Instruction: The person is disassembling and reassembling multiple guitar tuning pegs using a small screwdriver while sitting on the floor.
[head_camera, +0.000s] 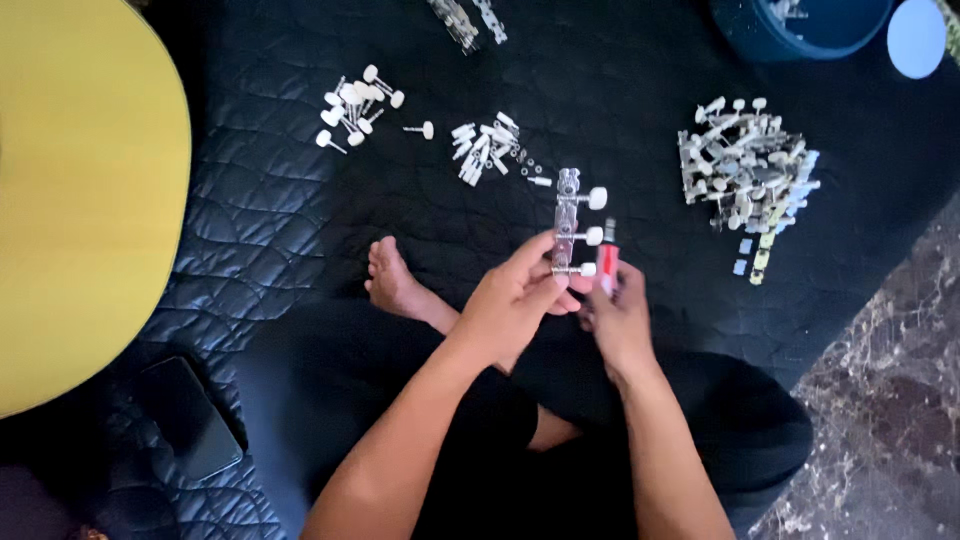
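My left hand (515, 300) holds the lower end of a metal tuning-machine strip (567, 215) with three white knobs, held upright over the dark quilted mat (250, 220). Just right of the strip, my right hand (618, 318) grips a small red-handled tool (607, 262), its tip close to the lowest white knob. Both hands hover above my crossed legs, and my bare foot (392, 278) rests on the mat to their left.
White knobbed pegs (355, 105) lie scattered upper left, small white and metal parts (485, 145) in the middle. A stack of assembled strips (745, 165) sits right. A yellow guitar body (80, 200) fills the left. A blue tub (800, 25), a phone (190, 415) and a marble floor (880, 400) are around.
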